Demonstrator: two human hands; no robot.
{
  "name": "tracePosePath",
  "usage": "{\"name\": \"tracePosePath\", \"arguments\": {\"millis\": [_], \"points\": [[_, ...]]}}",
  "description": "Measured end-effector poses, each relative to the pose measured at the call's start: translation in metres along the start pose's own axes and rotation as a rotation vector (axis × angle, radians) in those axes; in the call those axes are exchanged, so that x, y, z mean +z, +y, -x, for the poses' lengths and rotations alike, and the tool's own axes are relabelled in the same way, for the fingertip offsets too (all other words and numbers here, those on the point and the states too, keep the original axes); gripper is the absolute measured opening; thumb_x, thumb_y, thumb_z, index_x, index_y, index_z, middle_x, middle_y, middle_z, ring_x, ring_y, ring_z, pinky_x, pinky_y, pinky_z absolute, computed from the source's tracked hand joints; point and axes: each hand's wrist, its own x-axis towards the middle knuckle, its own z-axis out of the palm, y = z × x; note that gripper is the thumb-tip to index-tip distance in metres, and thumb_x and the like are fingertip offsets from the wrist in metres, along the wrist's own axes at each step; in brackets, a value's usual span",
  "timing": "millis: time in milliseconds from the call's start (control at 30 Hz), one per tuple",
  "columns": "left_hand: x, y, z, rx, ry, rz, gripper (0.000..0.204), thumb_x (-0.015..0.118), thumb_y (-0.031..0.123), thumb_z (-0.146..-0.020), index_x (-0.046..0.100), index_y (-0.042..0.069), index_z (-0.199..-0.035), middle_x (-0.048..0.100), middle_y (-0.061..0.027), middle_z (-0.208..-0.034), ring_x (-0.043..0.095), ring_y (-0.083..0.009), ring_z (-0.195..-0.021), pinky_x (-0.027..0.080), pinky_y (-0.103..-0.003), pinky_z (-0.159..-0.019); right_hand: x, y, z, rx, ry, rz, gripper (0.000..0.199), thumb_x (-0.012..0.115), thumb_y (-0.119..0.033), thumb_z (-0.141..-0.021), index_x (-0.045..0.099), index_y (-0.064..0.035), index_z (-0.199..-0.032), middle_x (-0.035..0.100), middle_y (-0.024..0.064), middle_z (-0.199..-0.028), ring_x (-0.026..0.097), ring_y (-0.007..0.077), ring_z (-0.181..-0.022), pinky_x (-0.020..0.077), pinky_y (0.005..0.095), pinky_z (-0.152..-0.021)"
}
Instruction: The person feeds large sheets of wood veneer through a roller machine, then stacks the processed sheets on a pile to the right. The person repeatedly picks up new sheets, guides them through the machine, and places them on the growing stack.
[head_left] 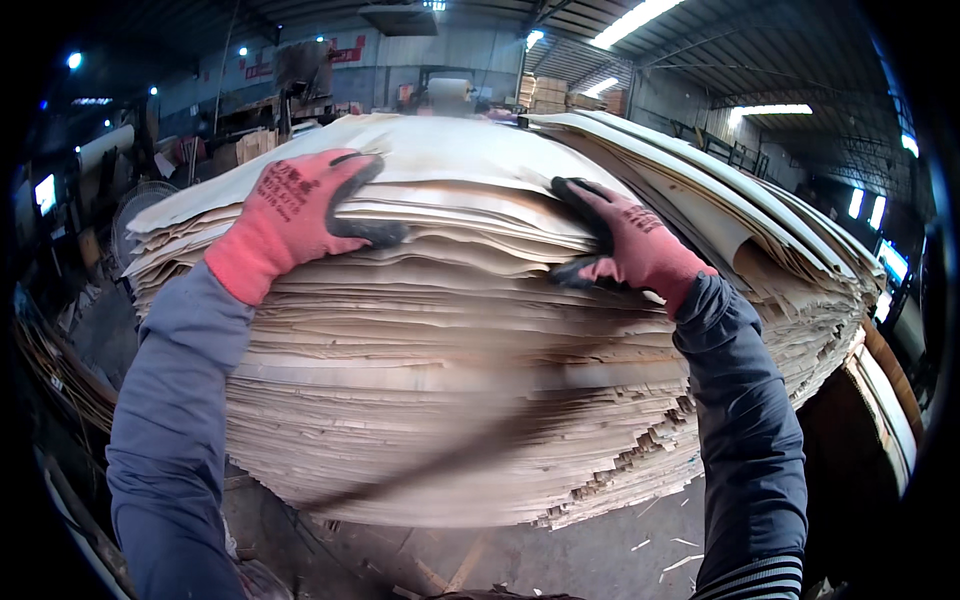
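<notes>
A tall stack of thin, pale wood veneer sheets [330, 370] stands right in front of me, its layered edges wavy and uneven. Both my hands wear red-pink gloves with black palms and fingertips. My left hand [295, 215] grips the near edge of the upper veneer sheets [460, 150], fingers on top and thumb below. Farther right along that edge, my right hand [640, 240] clasps the same upper layers, its thumb lower against the edges. How many sheets lie between the fingers cannot be made out. A dark blurred streak [450, 455] crosses the stack's lower front.
More veneer sheets [720, 200] lie loosely overlapped and curled on the right side. Wood scraps litter the concrete floor [630, 540] below. A fan [145, 205] stands beyond the stack's left end. Upright boards [885, 400] are at the right. Stacked wood [545, 95] sits far back.
</notes>
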Motion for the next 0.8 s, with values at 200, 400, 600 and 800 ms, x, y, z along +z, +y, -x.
{"name": "tracePosePath", "arguments": {"millis": [200, 400, 600, 800], "points": [[-0.01, 0.009, 0.01, 0.025, -0.095, -0.014, 0.078, 0.074, 0.025, -0.056, 0.038, 0.012, -0.124, 0.044, -0.0111, -0.119, 0.046, -0.0298, -0.104, 0.038, -0.035, -0.087, -0.014, -0.006, 0.016, 0.054, -0.055, 0.111, 0.089, 0.075, -0.021, -0.056, 0.028, -0.0081, -0.13, 0.035, 0.019, -0.126, 0.038, 0.0339, -0.114, 0.0342, 0.0358, -0.094], [-0.013, -0.001, 0.014, -0.12, -0.155, -0.044, 0.066, 0.066, 0.021, -0.068, 0.036, 0.017, -0.126, 0.041, -0.0094, -0.124, 0.043, -0.0258, -0.109, 0.035, -0.033, -0.092, -0.011, -0.031, 0.005, 0.164, -0.027, 0.38, 0.087, 0.072, -0.02, -0.06, 0.024, -0.0082, -0.131, 0.042, 0.0165, -0.121, 0.044, 0.0332, -0.106, 0.0356, 0.0379, -0.092], [-0.014, -0.009, -0.001, -0.077, -0.112, -0.248, 0.069, 0.068, 0.024, -0.066, 0.034, 0.017, -0.126, 0.045, -0.0099, -0.116, 0.048, -0.026, -0.102, 0.039, -0.035, -0.087, 0.011, -0.043, -0.012, 0.295, 0.14, 0.371, 0.075, 0.065, -0.023, -0.065, 0.029, -0.008, -0.129, 0.044, 0.0169, -0.119, 0.043, 0.0325, -0.108, 0.0361, 0.0367, -0.091], [-0.01, 0.004, -0.002, -0.211, -0.341, -0.291, 0.062, 0.062, 0.024, -0.073, 0.033, 0.014, -0.127, 0.049, -0.0122, -0.111, 0.051, -0.0263, -0.098, 0.044, -0.035, -0.081, 0.008, -0.063, -0.024, 0.448, -0.03, 0.237, 0.056, 0.064, -0.016, -0.067, 0.044, -0.0079, -0.12, 0.051, 0.0195, -0.111, 0.048, 0.033, -0.104, 0.0386, 0.0343, -0.089]]}}
